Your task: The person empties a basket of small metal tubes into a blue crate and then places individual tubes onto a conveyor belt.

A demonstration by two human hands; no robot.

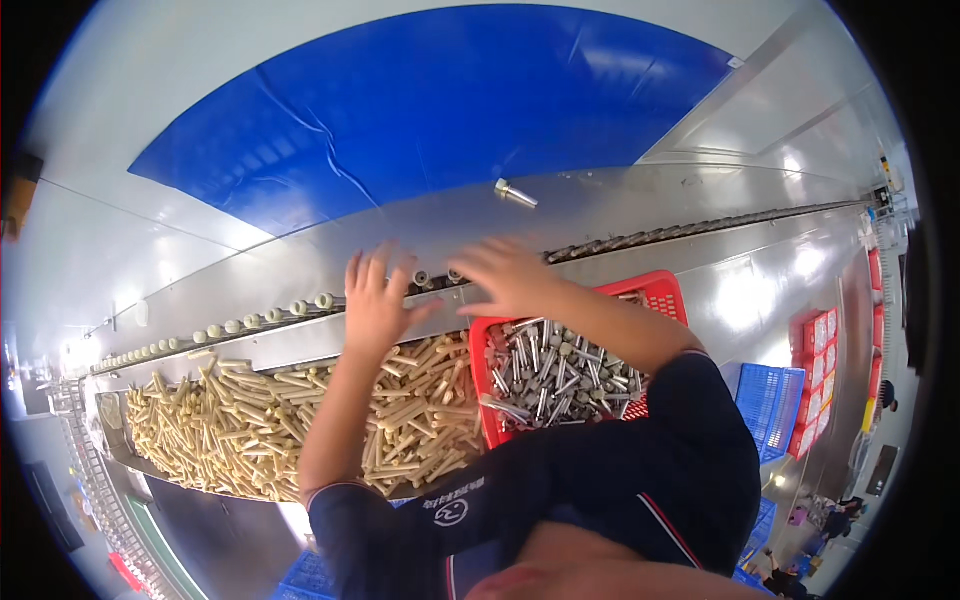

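- Nearest: dark sleeves, both forearms reaching fwd over the bins.
- Red basket [662,290] of grey metal pins under the R arm; metal tray [112,440] of cream pins under the L.
- Left hand [375,298]: fingers spread, palm down at the conveyor rail [250,322], holding nothing.
- Right hand [505,272]: fingers loosely extended, hovering over small caps [428,279] on the rail; grip – can't tell.
- Beyond: one loose pin [515,192] on steel, blue sheet [430,100] behind.

We are logging a steel workbench [620,215] carrying a conveyor track [700,228] lined with cream caps [297,308], a tray [112,440] heaped with cream pins [250,425], a red basket [665,292] of grey bolts [550,375], and one loose bolt [515,192].
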